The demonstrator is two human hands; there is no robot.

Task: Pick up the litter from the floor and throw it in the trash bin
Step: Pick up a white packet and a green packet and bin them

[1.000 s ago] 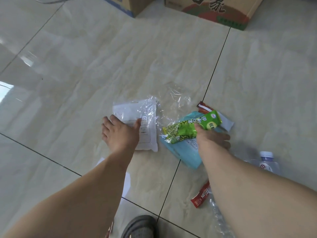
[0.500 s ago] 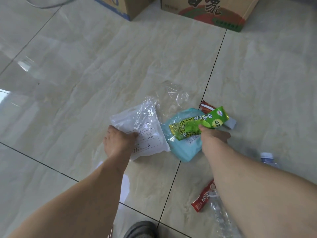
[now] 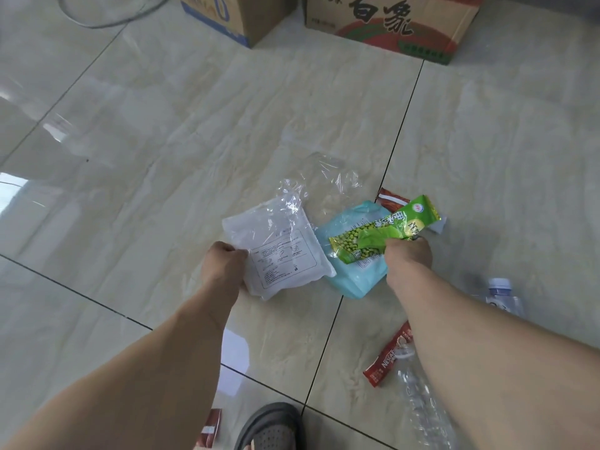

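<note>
I am seeing both hands lifting higher than before: left hand (image 3: 224, 264) grasping the white pouch (image 3: 276, 248), right hand (image 3: 407, 254) grasping the green packet (image 3: 380, 233).

Right arm (image 3: 470, 336) covers part of red sachet (image 3: 386, 358) and of both clear bottles (image 3: 501, 297). Green wrapper (image 3: 380, 233) hides much of blue pack (image 3: 354, 274). Print on white pouch (image 3: 279, 248) too small to read. Boxes (image 3: 389, 24), shoe (image 3: 269, 427) and hoop (image 3: 107, 14) cut off by frame edge.
</note>
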